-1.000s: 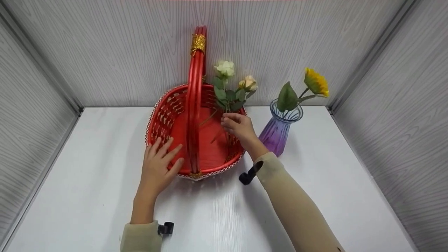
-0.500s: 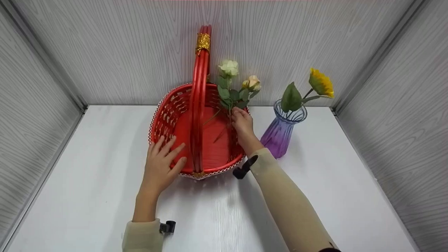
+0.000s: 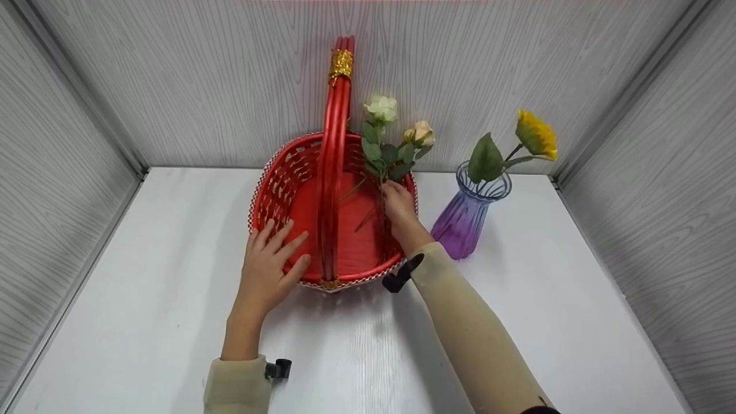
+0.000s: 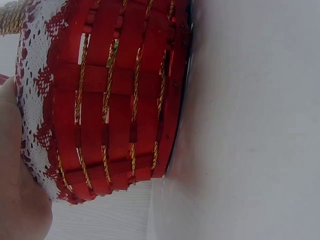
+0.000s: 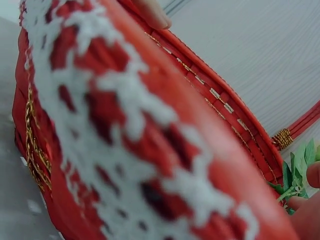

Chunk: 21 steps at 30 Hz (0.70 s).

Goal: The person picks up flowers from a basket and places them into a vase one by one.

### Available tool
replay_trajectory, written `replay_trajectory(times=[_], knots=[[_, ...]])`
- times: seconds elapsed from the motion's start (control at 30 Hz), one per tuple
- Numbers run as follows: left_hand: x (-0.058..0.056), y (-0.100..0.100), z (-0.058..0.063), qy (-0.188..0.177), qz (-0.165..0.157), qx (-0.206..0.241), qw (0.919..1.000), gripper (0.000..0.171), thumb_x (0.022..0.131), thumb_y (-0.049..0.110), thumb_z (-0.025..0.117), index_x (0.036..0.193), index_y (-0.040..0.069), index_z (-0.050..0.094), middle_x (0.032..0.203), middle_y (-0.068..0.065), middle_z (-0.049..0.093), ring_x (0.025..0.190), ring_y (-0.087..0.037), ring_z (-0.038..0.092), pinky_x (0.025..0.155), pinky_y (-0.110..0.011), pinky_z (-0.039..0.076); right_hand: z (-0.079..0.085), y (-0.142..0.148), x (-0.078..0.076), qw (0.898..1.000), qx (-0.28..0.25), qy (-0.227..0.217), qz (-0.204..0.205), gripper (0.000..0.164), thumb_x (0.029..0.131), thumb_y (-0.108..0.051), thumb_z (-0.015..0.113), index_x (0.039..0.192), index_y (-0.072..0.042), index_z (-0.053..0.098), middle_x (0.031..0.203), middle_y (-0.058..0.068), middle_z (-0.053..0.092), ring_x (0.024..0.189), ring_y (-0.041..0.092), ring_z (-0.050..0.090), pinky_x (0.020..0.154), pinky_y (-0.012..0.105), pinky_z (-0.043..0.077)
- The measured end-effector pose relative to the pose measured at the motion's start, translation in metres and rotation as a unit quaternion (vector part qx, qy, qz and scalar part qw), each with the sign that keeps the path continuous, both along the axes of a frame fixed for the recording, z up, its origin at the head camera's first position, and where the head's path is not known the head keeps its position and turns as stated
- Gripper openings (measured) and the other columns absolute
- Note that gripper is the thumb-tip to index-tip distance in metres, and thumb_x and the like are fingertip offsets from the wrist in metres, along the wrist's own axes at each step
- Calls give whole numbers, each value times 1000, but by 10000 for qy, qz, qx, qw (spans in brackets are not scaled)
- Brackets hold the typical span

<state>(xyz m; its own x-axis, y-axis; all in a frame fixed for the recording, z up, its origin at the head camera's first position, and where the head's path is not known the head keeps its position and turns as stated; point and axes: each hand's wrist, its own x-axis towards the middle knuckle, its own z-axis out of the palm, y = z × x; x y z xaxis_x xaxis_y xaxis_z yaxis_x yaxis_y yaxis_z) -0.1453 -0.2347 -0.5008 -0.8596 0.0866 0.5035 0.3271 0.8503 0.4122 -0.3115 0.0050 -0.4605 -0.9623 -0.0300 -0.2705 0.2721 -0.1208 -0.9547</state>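
A red woven basket (image 3: 356, 253) with a tall red handle (image 3: 332, 161) and lace trim stands against the back wall. My left hand (image 3: 269, 273) rests over its front-left rim, fingers spread and fairly straight; in the left wrist view part of that hand (image 4: 20, 175) lies against the white lace edge (image 4: 37, 95). Inside the basket's right side, my right hand (image 3: 402, 210) pinches the stem of an artificial rose spray, with a white rose (image 3: 382, 108), a peach rose (image 3: 422, 133) and green leaves (image 3: 372, 150). The right fingertips are partly hidden.
Right of the basket, a blue-to-purple glass vase (image 3: 463, 224) holds a yellow sunflower (image 3: 536, 135) with a green leaf (image 3: 486, 158). Both stand on a white table (image 3: 552, 322), enclosed by grey wood-grain walls (image 3: 230, 86).
My right hand has turned and moved slightly right along the rose stems, its fingers now pointing away from me. The left hand stays on the rim. The whole head view has shifted slightly.
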Motion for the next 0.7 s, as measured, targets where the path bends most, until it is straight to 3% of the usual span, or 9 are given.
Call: replay_trajectory(times=[0.3, 0.47, 0.7], knots=[[-1, 2, 1, 62, -22, 0, 10000, 45, 95, 43, 59, 135, 22, 65, 149, -10, 52, 145, -39, 33, 119, -63, 13, 0, 4, 0, 9984, 81, -508, 230, 51, 105, -20, 43, 154, -6, 36, 153, 13, 44, 141, 25, 41, 117, 45, 33], [1, 1, 0, 96, 17, 42, 9999, 44, 94, 42, 60, 133, 20, 67, 148, -10, 53, 144, -40, 35, 119, -63, 13, -3, -1, 2, 9958, 702, -380, 442, 51, 102, -15, 46, 151, -5, 41, 143, 14, 51, 107, 21, 51, 94, 37, 46], [1, 1, 0, 100, -3, 40, 9999, 45, 95, 41, 60, 134, 20, 66, 148, -11, 53, 145, -40, 34, 120, -62, 12, -7, -5, 4, 9884, 1295, -41, 794, 49, 101, -13, 48, 148, -2, 45, 144, 15, 51, 81, 18, 48, 69, 27, 43]])
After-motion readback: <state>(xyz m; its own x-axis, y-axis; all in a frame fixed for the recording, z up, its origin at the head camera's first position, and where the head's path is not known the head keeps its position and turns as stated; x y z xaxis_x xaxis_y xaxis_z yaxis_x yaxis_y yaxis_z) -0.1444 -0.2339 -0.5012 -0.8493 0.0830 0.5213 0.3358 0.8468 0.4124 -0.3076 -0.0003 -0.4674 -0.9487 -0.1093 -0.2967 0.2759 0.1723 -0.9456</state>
